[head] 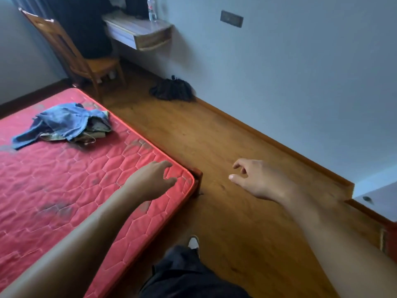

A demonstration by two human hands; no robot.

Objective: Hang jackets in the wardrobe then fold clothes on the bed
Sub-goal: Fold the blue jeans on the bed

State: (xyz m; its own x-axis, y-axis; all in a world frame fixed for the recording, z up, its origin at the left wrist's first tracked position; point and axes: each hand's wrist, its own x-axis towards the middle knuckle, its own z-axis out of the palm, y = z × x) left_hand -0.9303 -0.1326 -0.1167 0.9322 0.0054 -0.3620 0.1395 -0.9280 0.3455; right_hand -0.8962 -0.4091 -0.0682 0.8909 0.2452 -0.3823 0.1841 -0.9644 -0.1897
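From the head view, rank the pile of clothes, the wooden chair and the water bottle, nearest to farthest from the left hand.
From the left hand:
1. Pile of clothes, on the mattress, ahead-left.
2. Wooden chair, beyond the mattress's far end.
3. Water bottle, on the wall shelf, farthest back.

- Wooden chair (86, 61): far left, standing on the floor.
- Wall-mounted wooden desk (137, 33): far centre, just right of the chair.
- Clear plastic bottle (152, 9): upright on the desk's right end.
- Dark curtain (86, 24): behind chair and desk.
- Dark crumpled bundle (171, 90): on the wooden floor (214, 136) against the wall; what it is cannot be told.
- Grey wall plate (231, 18): on the wall, right of the desk.
- Wooden skirting board (268, 138): along the wall's foot.
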